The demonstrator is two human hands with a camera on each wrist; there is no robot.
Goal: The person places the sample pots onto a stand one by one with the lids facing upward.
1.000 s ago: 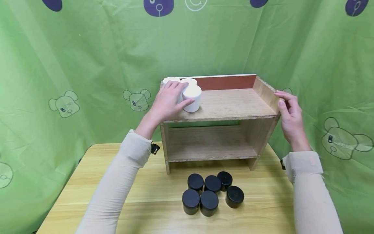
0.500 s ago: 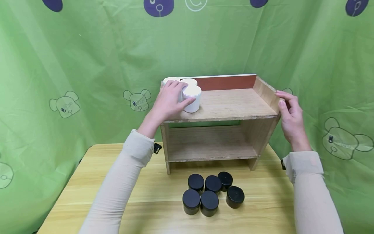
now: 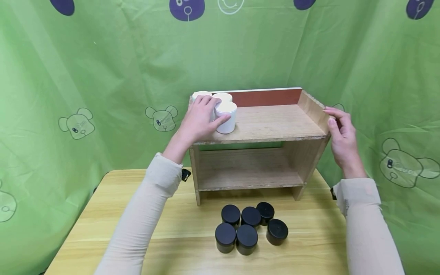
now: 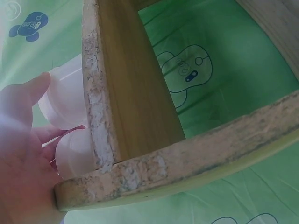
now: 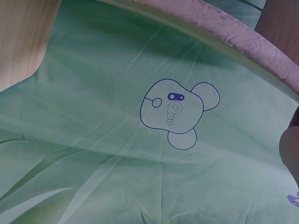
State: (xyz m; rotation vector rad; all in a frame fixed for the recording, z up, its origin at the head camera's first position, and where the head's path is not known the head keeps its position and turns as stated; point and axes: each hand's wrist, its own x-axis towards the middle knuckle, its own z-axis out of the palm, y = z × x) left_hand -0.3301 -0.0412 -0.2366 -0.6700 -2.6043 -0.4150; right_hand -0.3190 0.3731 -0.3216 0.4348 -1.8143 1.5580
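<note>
Three white jars show on the top board of the wooden shelf (image 3: 268,119), just above the middle of the head frame. The front white jar (image 3: 228,121) stands upright near the board's front edge, left of the frame's upper centre. The left hand (image 3: 199,121) grips it, thumb on its near side and fingertips at its rear rim; any further jar under the palm is hidden. The two rear white jars (image 3: 223,96) stand just behind, the one farther left partly covered by the fingers. In the left wrist view, a second jar shows below the one by the thumb, both cut off by the board's rough edge.

At right of centre, the right hand (image 3: 345,139) pinches the shelf's side panel (image 3: 311,110) between thumb and fingers.

Over the last second almost nothing has changed: jars, shelf and both hands match the earlier frames, apart from a slight drift of the whole view. I judge this a steadying pause, the jar settled on the board and the shelf braced.

Lower down, six black jars (image 3: 246,237) stand upright on the wooden table (image 3: 185,236), at bottom centre. Green cloth (image 3: 103,57) printed with bear faces fills the background.
</note>
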